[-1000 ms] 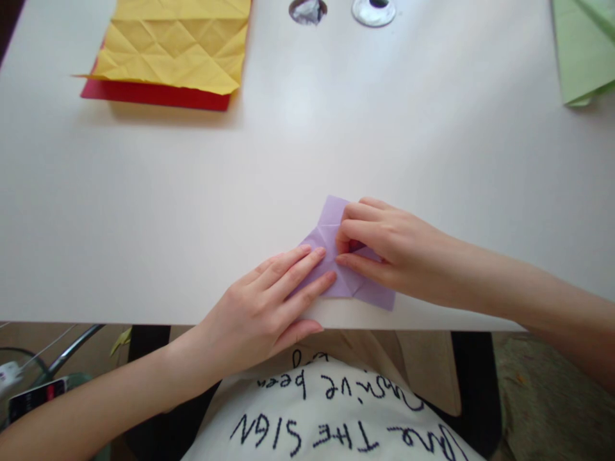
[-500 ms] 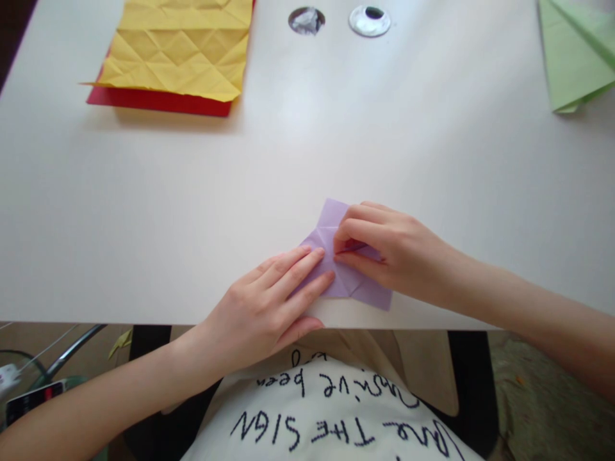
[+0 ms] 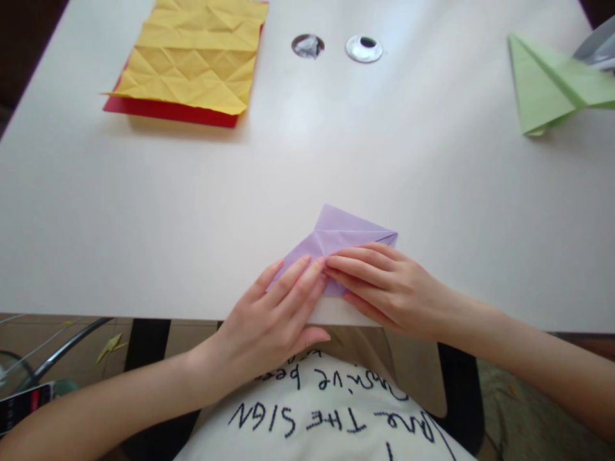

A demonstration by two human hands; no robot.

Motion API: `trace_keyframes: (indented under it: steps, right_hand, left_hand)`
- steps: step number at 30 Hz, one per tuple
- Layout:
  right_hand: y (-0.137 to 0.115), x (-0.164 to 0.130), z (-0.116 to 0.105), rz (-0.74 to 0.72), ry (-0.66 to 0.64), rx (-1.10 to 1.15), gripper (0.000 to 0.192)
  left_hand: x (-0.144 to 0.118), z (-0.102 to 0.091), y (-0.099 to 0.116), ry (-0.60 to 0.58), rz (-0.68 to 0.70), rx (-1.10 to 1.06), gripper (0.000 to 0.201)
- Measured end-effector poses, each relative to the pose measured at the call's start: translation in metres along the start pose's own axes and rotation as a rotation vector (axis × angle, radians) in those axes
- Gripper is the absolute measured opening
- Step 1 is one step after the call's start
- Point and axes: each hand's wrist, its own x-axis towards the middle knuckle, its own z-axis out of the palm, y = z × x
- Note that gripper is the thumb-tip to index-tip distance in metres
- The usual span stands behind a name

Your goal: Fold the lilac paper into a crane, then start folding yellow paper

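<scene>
Pressing: the folded purple paper is held flat under both hands at the near edge of the tabletop, at about 6 o'clock.
Left hand: fingers are laid out straight on the paper's near left part; nothing is gripped.
Right hand: fingers are stretched flat across the near right part, tips touching the left ones.
Risk: the paper could be pushed over the tabletop edge, or layers shifted and the crease skewed, if pressure is uneven.
Heading: the long axis is judged to run from 8 to 2 o'clock; the peak points toward 12.
</scene>
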Motion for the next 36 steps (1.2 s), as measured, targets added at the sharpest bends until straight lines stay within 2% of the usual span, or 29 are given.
trace_keyframes:
  steps: [4,9,23,36]
  right_hand:
    - [-0.014,0.0,0.004,0.115,0.038,-0.035,0.029]
    - [-0.022,-0.002,0.008,0.188,0.031,-0.044,0.037]
    - [-0.021,-0.002,0.006,0.188,0.021,-0.027,0.042]
    - [-0.02,-0.001,0.005,0.182,0.031,-0.03,0.043]
  left_hand:
    - [-0.001,0.005,0.012,0.065,0.066,-0.025,0.051]
    - [-0.011,0.008,0.011,0.066,0.04,-0.024,0.045]
    - [-0.043,-0.005,-0.015,0.144,-0.236,0.109,0.039]
    - [-0.055,-0.013,-0.027,0.134,-0.356,0.154,0.032]
